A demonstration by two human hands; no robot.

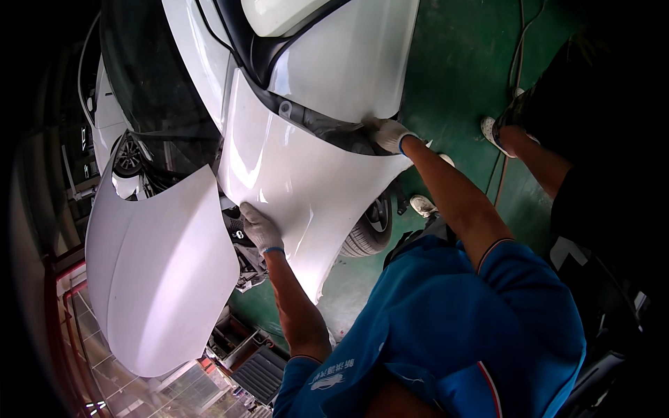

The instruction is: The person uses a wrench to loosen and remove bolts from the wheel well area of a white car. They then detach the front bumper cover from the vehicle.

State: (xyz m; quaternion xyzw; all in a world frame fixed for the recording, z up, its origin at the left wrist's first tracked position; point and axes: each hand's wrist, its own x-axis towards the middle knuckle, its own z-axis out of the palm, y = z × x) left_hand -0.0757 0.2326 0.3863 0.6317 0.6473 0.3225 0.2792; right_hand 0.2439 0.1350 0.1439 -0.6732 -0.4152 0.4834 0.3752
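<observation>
A glossy white car fender (279, 167) lies against the side of a white car, and a dark gap runs between its rear edge and the front door (341, 63). My left hand (260, 228), in a pale knit glove with a blue cuff, grips the fender's upper edge beside the engine bay; its fingertips are partly hidden. At the fender's lower rear corner, my right hand (391, 136), gloved alike, is closed round the edge by the gap. Under the wheel arch, part of a front tyre (367, 233) shows.
The white hood (157, 279) stands raised at the left, close to my left hand. Another person's shoe (492, 134) and bare limbs are at the right, where a hose (514, 70) crosses the green floor (446, 63). A dark ribbed cabinet (260, 375) stands beyond the car's front.
</observation>
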